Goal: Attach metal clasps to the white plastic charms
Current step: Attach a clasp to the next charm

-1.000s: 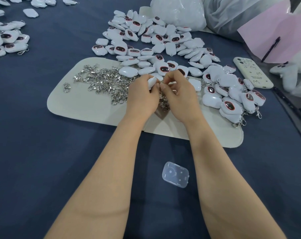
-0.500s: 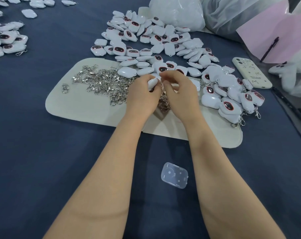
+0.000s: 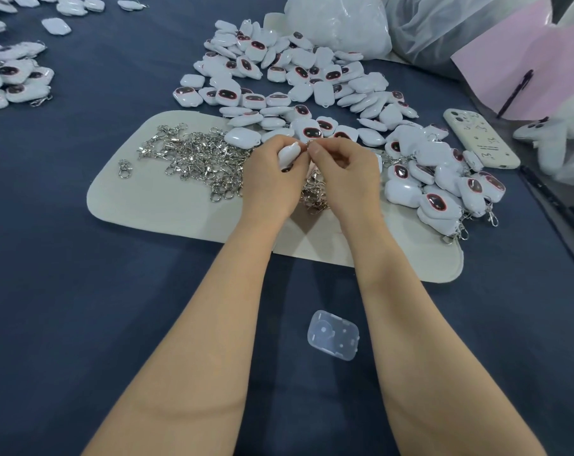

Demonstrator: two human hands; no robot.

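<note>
The left hand (image 3: 272, 181) curls round a white charm (image 3: 289, 153), holding it above the mat (image 3: 154, 202) with its top end turned toward the right hand (image 3: 348, 177). The right hand pinches a small metal clasp (image 3: 309, 145) between thumb and forefinger, right at the charm's end. Whether the clasp is hooked in yet is too small to tell. Both hands meet over the middle of the mat, the fingertips touching or nearly so.

A heap of loose clasps (image 3: 196, 156) lies on the mat left of the hands and runs under them. One clasp (image 3: 124, 167) lies apart near the mat's left edge. Behind the hands, a wide pile of charms (image 3: 295, 77) spreads from the mat's far edge onto the table (image 3: 65, 291). To the right, a smaller group of charms with clasps on them (image 3: 443, 195) sits on the mat's right end. More charms (image 3: 12, 80) lie at the far left of the table.

A clear plastic case (image 3: 333, 339) rests on the table between the forearms. A phone (image 3: 479, 138) lies right of the charms, near pink paper (image 3: 535, 54) with a pen (image 3: 515, 93) on it. Plastic bags (image 3: 338, 21) sit at the back.
</note>
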